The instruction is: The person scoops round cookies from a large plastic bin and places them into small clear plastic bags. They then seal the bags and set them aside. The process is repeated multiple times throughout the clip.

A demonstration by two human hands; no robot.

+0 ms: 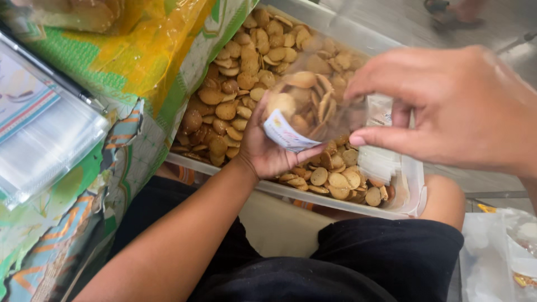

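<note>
At the far left lies a stack of clear plastic sleeves (47, 148) on a green, yellow and orange patterned cloth (140, 72). Beside it, across the seated person's knees, sits a clear plastic tray (411, 193) heaped with small round golden-brown biscuits (238, 84). Over the tray's middle the left hand (268, 148) comes up from below, palm up, fingers curled and closed around the bottom of a small clear bag (305, 106) — a see-through pouch part-filled with the same biscuits, some flat, some on edge, with a white printed label at its lower corner. The bag is held just above the loose biscuits. To the right, the right hand (453, 109) reaches in from the side — thumb and fingers pinched together at the bag's upper edge, which looks blurred. A small pile of empty clear bags (380, 162) rests at the tray's right end.
</note>
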